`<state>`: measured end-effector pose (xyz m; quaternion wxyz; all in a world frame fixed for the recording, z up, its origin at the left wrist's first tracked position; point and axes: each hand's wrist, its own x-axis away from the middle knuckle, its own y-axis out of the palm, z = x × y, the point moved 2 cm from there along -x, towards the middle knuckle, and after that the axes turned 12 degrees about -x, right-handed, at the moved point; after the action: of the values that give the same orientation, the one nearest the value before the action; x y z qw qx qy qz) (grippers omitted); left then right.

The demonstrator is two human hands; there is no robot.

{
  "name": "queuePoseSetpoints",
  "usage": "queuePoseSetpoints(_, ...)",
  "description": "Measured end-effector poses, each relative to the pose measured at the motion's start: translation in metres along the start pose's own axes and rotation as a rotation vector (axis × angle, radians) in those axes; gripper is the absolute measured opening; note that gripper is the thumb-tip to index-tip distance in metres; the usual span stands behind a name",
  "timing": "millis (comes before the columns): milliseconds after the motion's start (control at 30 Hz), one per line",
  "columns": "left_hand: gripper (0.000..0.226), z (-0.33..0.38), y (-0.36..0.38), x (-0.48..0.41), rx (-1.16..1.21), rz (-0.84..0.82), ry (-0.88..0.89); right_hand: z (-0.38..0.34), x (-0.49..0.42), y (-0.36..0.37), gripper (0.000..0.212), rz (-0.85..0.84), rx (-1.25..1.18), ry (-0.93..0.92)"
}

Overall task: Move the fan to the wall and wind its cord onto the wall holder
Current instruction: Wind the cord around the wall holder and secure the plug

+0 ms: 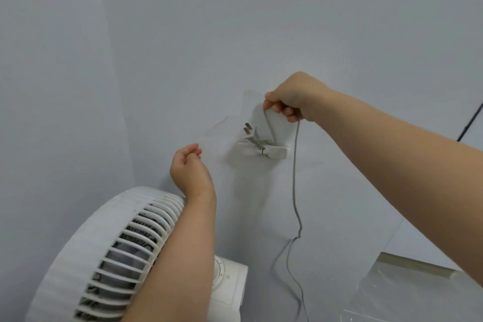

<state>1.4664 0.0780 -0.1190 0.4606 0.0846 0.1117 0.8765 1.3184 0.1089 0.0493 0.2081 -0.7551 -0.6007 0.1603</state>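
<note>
1. The white fan (pixel 109 256) stands at the lower left of the view, close to the pale wall (pixel 235 21). Its round grille is tilted up and its base (pixel 232 287) is seen behind the left forearm.
2. The wall holder (pixel 264 150) is a small white piece fixed on the wall, to the right of the fan and higher than it. A clear film (pixel 235 117) is stuck on the wall around it.
3. The plug (pixel 250 133) rests on the left end of the holder, with its metal pins pointing up and to the left.
4. The grey cord (pixel 295 178) goes from the middle of the holder up to the right hand (pixel 290 102), then falls down along the wall to the floor area beside the fan base.
5. The right hand is just above the holder; its fingers are closed on the cord and pinch it.
6. The left hand (pixel 188 167) is in the air to the left of the holder, above the fan. Its fingers are curled loosely and they hold nothing.
7. A thin dark line (pixel 470 123) crosses the wall at the far right edge.
</note>
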Motion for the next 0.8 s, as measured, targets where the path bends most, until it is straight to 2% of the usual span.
queuePoseSetpoints(100,0.032,0.001,-0.001,0.003,0.036,0.077,0.016,-0.013,0.001,0.019,0.036,0.042,0.117,-0.141)
queuePoseSetpoints(233,0.032,0.0,-0.003,-0.002,0.066,0.138,-0.011,-0.017,-0.001,0.044,0.027,-0.087,-0.063,0.05)
queuePoseSetpoints(333,0.032,0.001,-0.009,-0.01,0.066,0.146,-0.019,-0.015,-0.002,0.052,0.024,-0.144,-0.095,0.078)
queuePoseSetpoints(500,0.032,-0.002,-0.017,-0.025,0.068,0.099,-0.057,-0.011,0.007,0.071,0.026,-0.22,0.115,-0.062)
queuePoseSetpoints(567,0.032,-0.003,-0.017,-0.027,0.075,0.087,-0.078,-0.007,0.008,0.079,0.026,-0.143,0.1,-0.121)
queuePoseSetpoints(700,0.034,0.0,-0.019,-0.022,0.063,0.163,-0.049,0.008,0.016,0.097,0.026,0.199,0.158,-0.382)
queuePoseSetpoints(800,0.034,0.0,-0.021,-0.021,0.048,0.206,-0.039,0.022,0.022,0.112,0.026,0.239,0.168,-0.407)
